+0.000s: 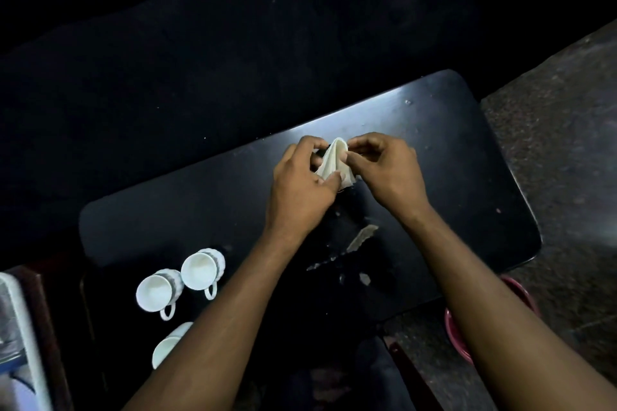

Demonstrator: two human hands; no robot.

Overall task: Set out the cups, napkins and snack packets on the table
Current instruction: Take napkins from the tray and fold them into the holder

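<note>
Both hands hold a white napkin point(333, 162) above the middle of the black table point(467, 150). My left hand point(300, 190) pinches its lower left side. My right hand point(384, 167) pinches its top right edge. The napkin hangs folded in a cone shape between the fingers. Three white cups stand at the table's near left: one ribbed cup point(202, 269), a second cup point(158, 292) beside it, and a third cup point(168, 345) partly hidden by my left forearm. No snack packets are visible.
Pale scraps or chipped patches point(362, 237) mark the table near its front. A pink bowl point(457, 334) sits on the speckled floor point(551, 150) at the right. A white tray point(20, 337) edge shows at the far left. The surroundings are very dark.
</note>
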